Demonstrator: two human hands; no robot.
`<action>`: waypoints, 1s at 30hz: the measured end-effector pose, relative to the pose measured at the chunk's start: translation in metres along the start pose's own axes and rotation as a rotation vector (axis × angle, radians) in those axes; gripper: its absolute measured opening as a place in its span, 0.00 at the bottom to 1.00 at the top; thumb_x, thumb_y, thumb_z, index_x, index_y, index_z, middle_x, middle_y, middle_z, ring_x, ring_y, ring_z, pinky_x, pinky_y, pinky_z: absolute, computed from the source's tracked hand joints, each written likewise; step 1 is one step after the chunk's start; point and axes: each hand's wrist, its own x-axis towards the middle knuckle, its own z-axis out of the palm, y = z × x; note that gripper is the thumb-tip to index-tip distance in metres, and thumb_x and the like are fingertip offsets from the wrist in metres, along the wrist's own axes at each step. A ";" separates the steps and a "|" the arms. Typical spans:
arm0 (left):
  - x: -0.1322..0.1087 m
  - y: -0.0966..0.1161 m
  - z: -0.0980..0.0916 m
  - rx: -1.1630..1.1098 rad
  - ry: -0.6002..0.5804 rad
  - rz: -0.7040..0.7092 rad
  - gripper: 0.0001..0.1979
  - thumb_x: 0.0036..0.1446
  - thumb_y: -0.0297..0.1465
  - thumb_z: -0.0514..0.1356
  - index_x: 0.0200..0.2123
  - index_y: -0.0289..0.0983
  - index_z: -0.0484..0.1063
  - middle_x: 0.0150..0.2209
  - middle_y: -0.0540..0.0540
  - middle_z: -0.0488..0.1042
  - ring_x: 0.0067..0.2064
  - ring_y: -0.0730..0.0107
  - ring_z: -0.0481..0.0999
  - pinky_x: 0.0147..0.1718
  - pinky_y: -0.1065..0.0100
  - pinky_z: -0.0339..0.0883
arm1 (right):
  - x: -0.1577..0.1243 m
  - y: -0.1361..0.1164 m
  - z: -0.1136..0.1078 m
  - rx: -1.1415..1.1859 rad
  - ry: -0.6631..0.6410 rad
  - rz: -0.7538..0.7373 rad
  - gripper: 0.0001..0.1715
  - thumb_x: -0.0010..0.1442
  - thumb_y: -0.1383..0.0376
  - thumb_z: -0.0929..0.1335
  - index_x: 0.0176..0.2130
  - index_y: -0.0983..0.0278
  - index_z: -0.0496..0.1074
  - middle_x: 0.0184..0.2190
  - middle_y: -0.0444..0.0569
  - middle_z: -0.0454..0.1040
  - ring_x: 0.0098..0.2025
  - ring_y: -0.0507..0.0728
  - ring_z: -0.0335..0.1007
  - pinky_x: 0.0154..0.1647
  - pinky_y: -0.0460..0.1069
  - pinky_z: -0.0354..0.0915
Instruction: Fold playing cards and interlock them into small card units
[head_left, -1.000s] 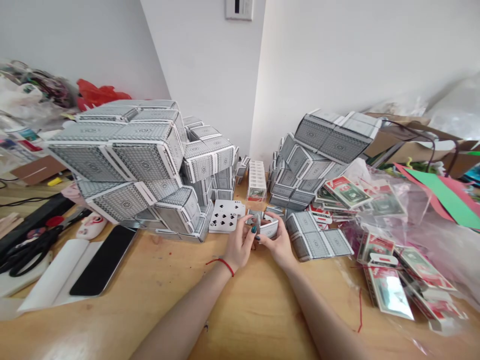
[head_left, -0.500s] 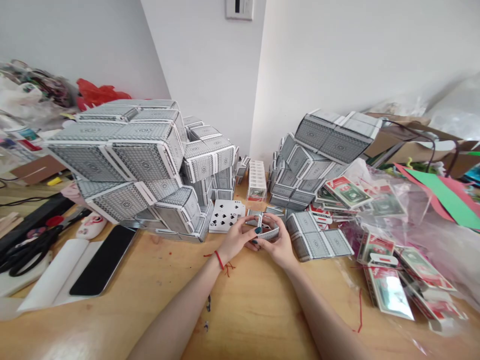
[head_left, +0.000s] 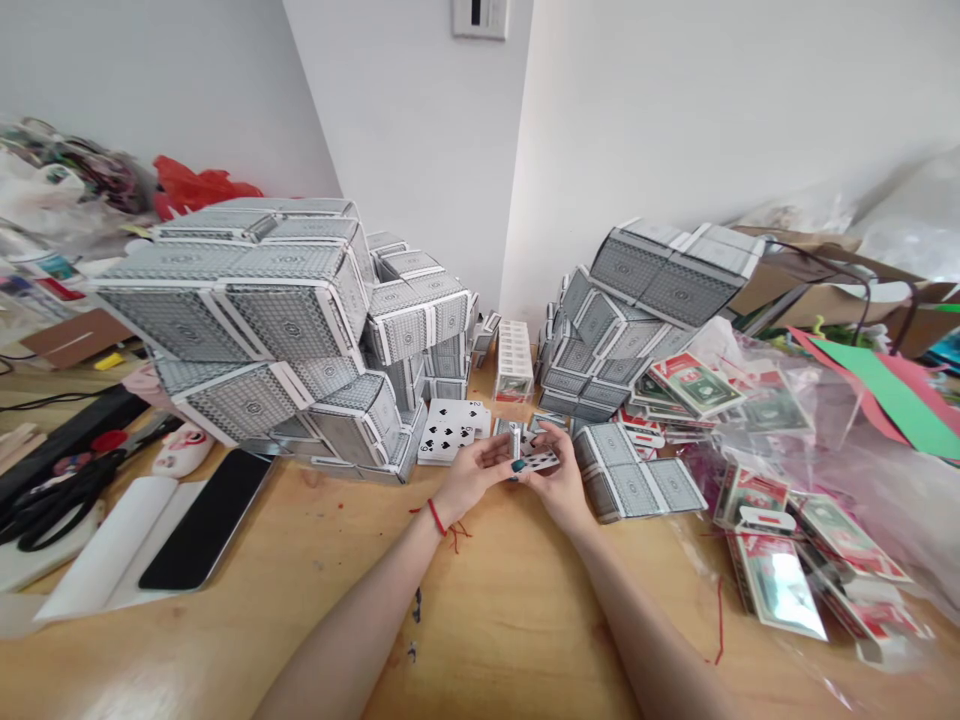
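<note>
The left hand (head_left: 472, 482) and the right hand (head_left: 561, 488) are close together, low over the table (head_left: 510, 620). The left grip is narrow and pinches a thin folded card (head_left: 515, 441) that stands up. The right grip is narrow too and holds a spotted card (head_left: 540, 461) by its edge. Both cards are between the hands, to the right of the card pile (head_left: 448, 430) and to the left of the flat card panel (head_left: 637, 482).

The cards look thin, so a hard squeeze could bend them the wrong way. If a thumb slips, the spotted card could drop. The right hand is near the panel, so a quick swing could bump it.

Half a second ago, the card in the right hand shows its grey back; now black spots show. The big card stack (head_left: 262, 320) is in the same place.
</note>
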 end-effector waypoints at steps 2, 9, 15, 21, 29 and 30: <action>0.000 0.001 0.001 -0.001 0.009 0.024 0.25 0.40 0.30 0.65 0.45 0.33 0.67 0.43 0.41 0.72 0.44 0.63 0.71 0.47 0.61 0.62 | 0.000 -0.001 0.000 0.100 -0.027 0.079 0.40 0.35 0.65 0.75 0.48 0.58 0.62 0.36 0.45 0.64 0.34 0.53 0.65 0.36 0.49 0.64; 0.000 -0.006 0.002 0.109 0.010 0.068 0.29 0.40 0.27 0.65 0.48 0.32 0.63 0.44 0.39 0.71 0.42 0.64 0.72 0.44 0.60 0.66 | 0.002 -0.007 -0.002 0.446 0.014 0.277 0.28 0.43 0.64 0.72 0.45 0.60 0.66 0.44 0.50 0.69 0.42 0.57 0.67 0.42 0.53 0.64; -0.002 -0.011 0.004 0.211 -0.013 0.140 0.29 0.42 0.28 0.64 0.50 0.34 0.62 0.45 0.40 0.70 0.44 0.63 0.71 0.45 0.60 0.66 | 0.003 -0.010 -0.004 0.456 -0.035 0.284 0.25 0.42 0.66 0.72 0.43 0.60 0.68 0.47 0.51 0.69 0.47 0.58 0.64 0.46 0.54 0.61; -0.005 -0.010 0.005 0.254 -0.008 0.142 0.30 0.43 0.27 0.63 0.52 0.34 0.60 0.43 0.40 0.71 0.43 0.64 0.72 0.44 0.59 0.68 | 0.002 -0.008 -0.005 0.368 -0.066 0.231 0.28 0.41 0.64 0.73 0.44 0.59 0.67 0.45 0.50 0.69 0.46 0.59 0.65 0.44 0.54 0.63; -0.009 -0.006 0.008 0.401 -0.021 0.185 0.28 0.44 0.28 0.61 0.51 0.36 0.61 0.41 0.42 0.72 0.40 0.66 0.73 0.41 0.61 0.70 | 0.001 -0.013 -0.005 0.292 -0.188 0.236 0.34 0.41 0.56 0.72 0.48 0.60 0.64 0.48 0.53 0.67 0.47 0.61 0.64 0.45 0.55 0.62; -0.010 -0.006 0.009 0.423 -0.018 0.191 0.28 0.44 0.28 0.61 0.51 0.36 0.61 0.41 0.42 0.72 0.39 0.66 0.73 0.40 0.62 0.70 | 0.001 -0.014 -0.005 0.293 -0.200 0.230 0.33 0.41 0.56 0.72 0.48 0.60 0.64 0.48 0.53 0.67 0.47 0.61 0.64 0.45 0.55 0.62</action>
